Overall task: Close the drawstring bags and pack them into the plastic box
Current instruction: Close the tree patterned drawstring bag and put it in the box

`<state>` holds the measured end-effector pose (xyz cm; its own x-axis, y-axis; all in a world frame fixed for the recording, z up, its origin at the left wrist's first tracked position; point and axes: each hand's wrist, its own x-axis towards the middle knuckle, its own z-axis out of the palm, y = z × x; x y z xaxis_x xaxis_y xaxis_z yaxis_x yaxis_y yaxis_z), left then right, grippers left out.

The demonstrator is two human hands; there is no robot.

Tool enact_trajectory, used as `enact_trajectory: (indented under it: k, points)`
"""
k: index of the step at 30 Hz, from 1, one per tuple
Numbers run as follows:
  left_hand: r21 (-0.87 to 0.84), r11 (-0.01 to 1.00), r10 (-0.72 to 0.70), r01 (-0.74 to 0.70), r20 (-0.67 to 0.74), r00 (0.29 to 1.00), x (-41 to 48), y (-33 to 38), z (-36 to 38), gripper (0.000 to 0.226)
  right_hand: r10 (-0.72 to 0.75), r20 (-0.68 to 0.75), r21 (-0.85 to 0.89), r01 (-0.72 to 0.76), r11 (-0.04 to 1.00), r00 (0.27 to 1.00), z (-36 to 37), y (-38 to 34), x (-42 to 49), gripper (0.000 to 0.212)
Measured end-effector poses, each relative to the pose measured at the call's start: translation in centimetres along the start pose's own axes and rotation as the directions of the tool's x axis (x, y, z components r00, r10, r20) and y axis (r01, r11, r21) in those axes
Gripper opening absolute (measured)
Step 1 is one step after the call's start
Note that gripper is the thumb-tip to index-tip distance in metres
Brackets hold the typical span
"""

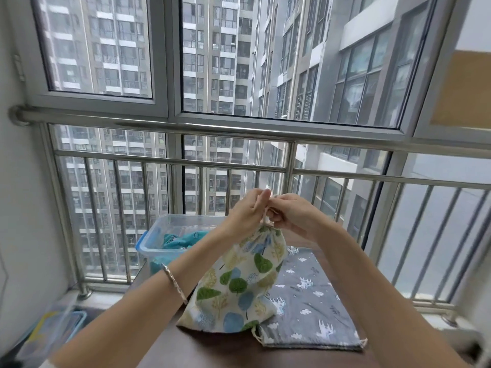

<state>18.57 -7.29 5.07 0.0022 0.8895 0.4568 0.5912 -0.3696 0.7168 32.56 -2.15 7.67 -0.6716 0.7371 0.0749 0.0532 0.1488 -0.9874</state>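
Observation:
A cream drawstring bag (239,282) printed with green and blue trees stands on the dark table, its mouth gathered tight at the top. My left hand (245,211) and my right hand (291,213) meet just above that mouth, and both pinch the bag's drawstring cords between fingers and thumb. A grey drawstring bag (308,298) with white animals and clouds lies flat to the right, its cords at the near edge. Behind on the left stands the clear plastic box (170,229) with blue clips. A teal bag (180,239) lies inside it.
A steel railing (212,166) and tall windows stand right behind the table. On the floor at lower left lies a clear lid with blue edges (53,330). The brown table (212,349) shows bare in front of the bags.

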Motion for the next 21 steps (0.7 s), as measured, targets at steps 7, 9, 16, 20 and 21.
enact_trajectory:
  k: [7, 9, 16, 20, 21]
  points:
    - [-0.018, 1.000, -0.001, 0.000, -0.061, 0.998, -0.4, -1.3, -2.4, 0.038, -0.200, -0.166, -0.192, 0.167, 0.967, 0.966, -0.9, 1.0, -0.3, 0.024]
    - [0.028, 0.998, -0.047, 0.047, -0.006, 0.999, -0.7, -1.8, -3.1, 0.018, -0.213, -0.185, -0.212, 0.173, 0.962, 0.959, -0.8, 1.4, -0.3, 0.019]
    - [-0.101, 0.977, -0.169, 0.190, 0.184, 0.968, -0.7, -0.9, -3.0, 0.031, -0.132, -0.171, -0.288, 0.079, 0.955, 0.976, 0.9, 0.4, 0.3, 0.024]
    - [-0.072, 0.965, -0.234, 0.253, 0.205, 0.950, -0.5, -1.3, -3.9, 0.031, -0.051, -0.047, -0.102, 0.046, 0.994, 0.998, 0.2, -0.1, -0.1, 0.026]
    - [-0.095, 0.959, -0.239, 0.268, 0.239, 0.941, -0.6, -1.3, -4.0, 0.025, -0.048, -0.029, -0.103, 0.045, 0.994, 0.998, 0.2, -0.1, -0.2, 0.028]
